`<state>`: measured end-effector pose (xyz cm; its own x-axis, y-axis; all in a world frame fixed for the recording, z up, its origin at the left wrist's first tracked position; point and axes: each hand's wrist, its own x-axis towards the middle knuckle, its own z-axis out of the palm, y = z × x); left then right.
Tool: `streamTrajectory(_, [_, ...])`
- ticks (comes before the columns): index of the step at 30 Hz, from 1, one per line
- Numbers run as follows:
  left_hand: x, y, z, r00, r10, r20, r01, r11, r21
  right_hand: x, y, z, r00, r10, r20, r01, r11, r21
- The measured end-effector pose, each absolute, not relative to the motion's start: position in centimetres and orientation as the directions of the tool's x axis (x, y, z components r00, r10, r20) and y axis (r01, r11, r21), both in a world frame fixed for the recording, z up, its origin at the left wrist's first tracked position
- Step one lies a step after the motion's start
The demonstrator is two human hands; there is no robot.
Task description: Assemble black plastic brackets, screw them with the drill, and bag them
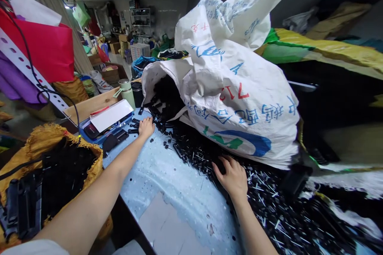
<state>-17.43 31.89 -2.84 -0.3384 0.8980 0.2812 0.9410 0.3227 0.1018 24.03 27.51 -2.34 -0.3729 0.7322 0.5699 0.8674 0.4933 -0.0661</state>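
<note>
A big white woven sack [233, 87] lies on its side on the blue table [167, 175], its mouth spilling small black parts with metal pins [191, 147]. My left hand [146, 127] reaches far out to the edge of the spill near the sack's mouth, fingers curled down onto the parts. My right hand [231, 175] rests palm down on the pile in front of the sack, fingers spread and pressed into the parts. What either hand holds is hidden under its fingers.
A yellow woven bag [54, 167] with black pieces stands at the left. A blue tray with a white sheet [109, 117], a green flask [127, 91] and a black cup [137, 93] sit at the table's far left. A grey card [167, 223] lies near me. Cluttered shelves fill the background.
</note>
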Motion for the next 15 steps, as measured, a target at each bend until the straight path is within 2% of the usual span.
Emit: streamTrajectory(15, [-17.52, 32.00, -2.94, -0.352, 0.892, 0.284, 0.936, 0.340, 0.095, 24.01, 27.50, -2.43, -0.363, 0.745, 0.560, 0.879, 0.473, -0.059])
